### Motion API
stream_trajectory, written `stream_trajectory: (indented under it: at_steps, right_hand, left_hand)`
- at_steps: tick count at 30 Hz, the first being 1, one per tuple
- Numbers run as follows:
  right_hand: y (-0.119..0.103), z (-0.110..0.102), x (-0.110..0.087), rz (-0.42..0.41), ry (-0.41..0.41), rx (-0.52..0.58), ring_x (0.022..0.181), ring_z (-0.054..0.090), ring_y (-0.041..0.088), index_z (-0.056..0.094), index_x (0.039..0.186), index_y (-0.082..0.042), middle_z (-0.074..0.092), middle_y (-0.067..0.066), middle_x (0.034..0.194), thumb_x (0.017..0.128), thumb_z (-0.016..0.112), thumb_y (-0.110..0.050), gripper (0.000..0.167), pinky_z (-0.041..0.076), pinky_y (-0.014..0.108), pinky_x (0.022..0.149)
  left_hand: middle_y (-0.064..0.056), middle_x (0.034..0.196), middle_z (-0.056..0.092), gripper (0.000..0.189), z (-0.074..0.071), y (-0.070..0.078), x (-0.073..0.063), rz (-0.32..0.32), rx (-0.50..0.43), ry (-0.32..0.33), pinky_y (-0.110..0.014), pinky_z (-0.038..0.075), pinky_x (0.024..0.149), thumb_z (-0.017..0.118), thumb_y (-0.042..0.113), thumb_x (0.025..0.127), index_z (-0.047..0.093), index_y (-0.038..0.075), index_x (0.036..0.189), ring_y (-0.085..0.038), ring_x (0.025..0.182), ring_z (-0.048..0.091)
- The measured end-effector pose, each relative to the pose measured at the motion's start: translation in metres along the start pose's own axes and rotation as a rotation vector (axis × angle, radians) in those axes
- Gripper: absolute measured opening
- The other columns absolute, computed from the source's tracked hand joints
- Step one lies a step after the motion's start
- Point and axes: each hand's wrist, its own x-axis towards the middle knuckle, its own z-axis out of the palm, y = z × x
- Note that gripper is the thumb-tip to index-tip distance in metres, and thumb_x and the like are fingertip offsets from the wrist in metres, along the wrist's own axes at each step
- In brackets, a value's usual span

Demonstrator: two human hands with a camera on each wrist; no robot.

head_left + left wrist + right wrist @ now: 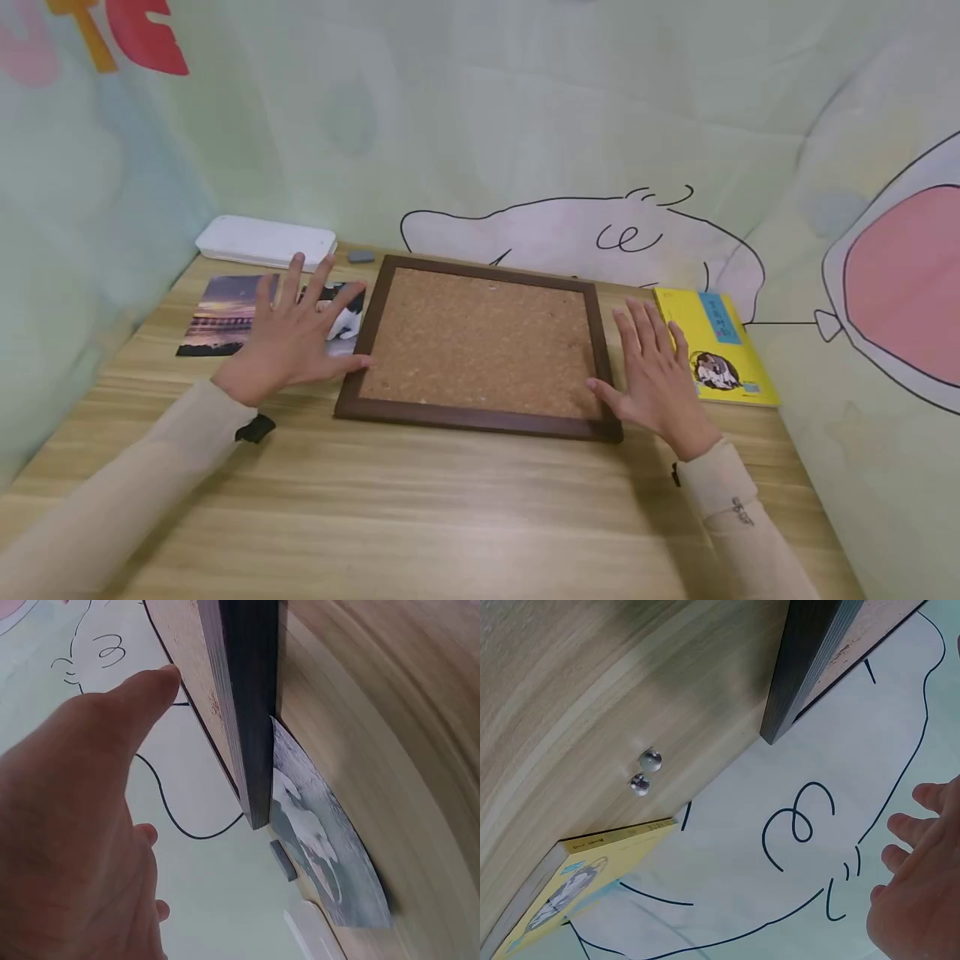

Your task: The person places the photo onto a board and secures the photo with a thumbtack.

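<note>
A cork board (pixel 480 346) with a dark brown wooden frame lies flat on the table. My left hand (pixel 288 337) hovers by its left side with fingers spread, the thumb overlapping the frame in the head view. On the other side my right hand (pixel 656 375) is held with fingers extended, its thumb over the frame's right edge. Neither hand grips anything. In the left wrist view the thumb (pixel 150 697) stands apart from the side of the frame (pixel 251 712). Under the left hand lies a photo of a black-and-white animal (pixel 347 321), partly hidden.
A sunset photo (pixel 221 312) lies at the left, before a white case (pixel 266 240) and a small grey block (pixel 361 257). A yellow book (pixel 720 350) lies right of the board. Two shiny round metal pieces (pixel 650 760) sit between book and board. A printed curtain (pixel 480 117) hangs behind.
</note>
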Motion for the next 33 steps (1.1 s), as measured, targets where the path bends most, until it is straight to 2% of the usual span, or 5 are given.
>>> stream_trajectory:
  at_steps: [10, 18, 24, 28, 33]
  right_hand:
    - [0.008, 0.000, 0.000, 0.022, -0.018, 0.082, 0.160, 0.030, 0.047, 0.023, 0.169, -0.004, 0.033, 0.025, 0.172, 0.095, 0.068, -0.055, 0.101, 0.027, 0.070, 0.123]
    - [0.017, -0.003, -0.004, 0.077, -0.034, 0.302, 0.149, 0.043, 0.053, 0.033, 0.163, 0.005, 0.044, 0.032, 0.163, 0.104, 0.062, -0.030, 0.075, 0.035, 0.072, 0.119]
    - [0.028, -0.010, -0.008, 0.208, -0.054, 0.414, 0.129, 0.059, 0.052, 0.057, 0.144, 0.010, 0.063, 0.034, 0.141, 0.103, 0.061, -0.004, 0.044, 0.048, 0.068, 0.107]
    - [0.038, -0.010, -0.010, 0.302, -0.086, 0.402, 0.110, 0.071, 0.044, 0.066, 0.135, 0.008, 0.072, 0.030, 0.128, 0.103, 0.057, -0.001, 0.035, 0.058, 0.060, 0.093]
    - [0.049, -0.007, -0.015, 0.405, -0.151, 0.335, 0.099, 0.071, 0.042, 0.072, 0.124, 0.009, 0.076, 0.030, 0.117, 0.100, 0.060, 0.000, 0.029, 0.058, 0.053, 0.084]
  left_hand:
    - [-0.025, 0.180, -0.008, 0.115, 0.001, -0.023, -0.001, -0.065, -0.069, -0.038, -0.086, 0.002, 0.119, 0.066, 0.083, 0.086, 0.014, 0.029, 0.173, -0.060, 0.163, -0.010]
    - [-0.039, 0.172, 0.006, 0.115, 0.003, -0.031, -0.003, -0.148, -0.147, -0.017, -0.087, 0.017, 0.114, 0.067, 0.079, 0.088, 0.014, 0.023, 0.173, -0.068, 0.155, 0.008]
    - [-0.049, 0.159, 0.025, 0.112, 0.006, -0.033, -0.002, -0.157, -0.188, -0.036, -0.085, 0.031, 0.109, 0.070, 0.071, 0.091, 0.016, 0.015, 0.172, -0.072, 0.142, 0.029]
    - [-0.054, 0.144, 0.039, 0.108, 0.007, -0.035, 0.000, -0.155, -0.208, -0.084, -0.082, 0.044, 0.098, 0.070, 0.065, 0.095, 0.019, 0.006, 0.170, -0.072, 0.130, 0.041]
    - [-0.054, 0.134, 0.047, 0.106, 0.006, -0.036, 0.005, -0.172, -0.238, -0.124, -0.078, 0.051, 0.087, 0.070, 0.062, 0.096, 0.020, 0.002, 0.168, -0.072, 0.123, 0.046]
